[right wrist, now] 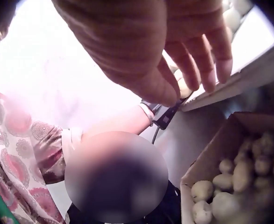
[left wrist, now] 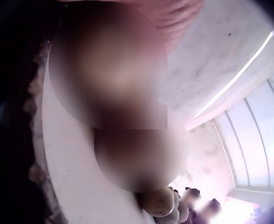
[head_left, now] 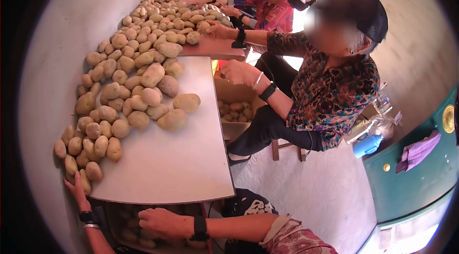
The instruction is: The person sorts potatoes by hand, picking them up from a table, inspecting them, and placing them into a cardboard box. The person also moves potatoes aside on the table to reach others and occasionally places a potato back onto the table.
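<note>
Left hand (head_left: 79, 194): at the table's 8 o'clock corner, fingers spread fairly wide, fingertips up against the last potatoes (head_left: 109, 92) by the wall (head_left: 45, 82). The left wrist view is too blurred to tell more.
Right hand (head_left: 166, 223): at 6 o'clock, off the near edge, above the crate (head_left: 208, 237); fingers loosely bent, a narrow gap to the thumb, nothing seen in the grip.
Potatoes: heaped along the wall from 8 o'clock round to 12, a few reaching out toward the middle of the white table (head_left: 165, 170).
Crate: below the table edge at 6 o'clock, more potatoes inside.
Cardboard box (head_left: 236, 90): at 3 o'clock, beside the table, potatoes in the bottom.
Neighbour (head_left: 330, 82): seated at 2 o'clock, dark cap, flowered shirt, one hand at the heap.
Others: further up, toward 12 o'clock, along the same heap.
Sleeve (head_left: 296, 237): paisley, on the right arm.
</note>
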`<state>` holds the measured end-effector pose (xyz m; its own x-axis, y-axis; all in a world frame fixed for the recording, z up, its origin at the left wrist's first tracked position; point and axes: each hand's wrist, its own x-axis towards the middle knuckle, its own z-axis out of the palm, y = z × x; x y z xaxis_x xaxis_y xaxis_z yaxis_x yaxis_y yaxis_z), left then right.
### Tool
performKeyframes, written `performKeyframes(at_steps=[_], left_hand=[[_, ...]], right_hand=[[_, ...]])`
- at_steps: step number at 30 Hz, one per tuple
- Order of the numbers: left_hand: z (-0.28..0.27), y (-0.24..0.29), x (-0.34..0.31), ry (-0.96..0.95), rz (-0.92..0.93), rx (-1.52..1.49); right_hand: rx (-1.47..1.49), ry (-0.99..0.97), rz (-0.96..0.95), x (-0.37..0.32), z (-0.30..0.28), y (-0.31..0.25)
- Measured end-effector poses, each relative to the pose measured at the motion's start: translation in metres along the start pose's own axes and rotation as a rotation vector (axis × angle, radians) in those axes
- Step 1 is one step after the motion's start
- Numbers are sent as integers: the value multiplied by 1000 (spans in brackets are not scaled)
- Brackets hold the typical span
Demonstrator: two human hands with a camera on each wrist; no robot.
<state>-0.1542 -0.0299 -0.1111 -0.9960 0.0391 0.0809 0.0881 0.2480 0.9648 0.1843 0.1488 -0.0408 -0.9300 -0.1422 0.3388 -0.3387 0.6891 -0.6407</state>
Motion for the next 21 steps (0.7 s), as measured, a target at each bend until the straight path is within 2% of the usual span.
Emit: performKeyframes(at_steps=[2,4,6,8,11,14,16,19,21], left_hand=[[0,19,-9,13,-41,-23],[-3,12,-4,-75,-50,-142],[0,13,-2,26,-51,-82],[5,8,-3,48,4,-123],[5,0,4,-23,77,-67],[12,6,10,51,64,6],[7,5,13,7,-80,0],[8,19,4,-84,-90,-202],[11,25,-1,-79,-89,-166]], right_hand=[[-3,4,14,3,-8,-2],[-20,11,24,2,-9,1],[-26,-33,64,4,-9,2],[-35,-10,59,3,-11,2],[-33,14,60,3,-4,5],[-43,41,62,4,-2,9],[-42,49,62,-1,-4,6],[11,51,32,2,-16,4],[14,21,83,-1,-22,2]])
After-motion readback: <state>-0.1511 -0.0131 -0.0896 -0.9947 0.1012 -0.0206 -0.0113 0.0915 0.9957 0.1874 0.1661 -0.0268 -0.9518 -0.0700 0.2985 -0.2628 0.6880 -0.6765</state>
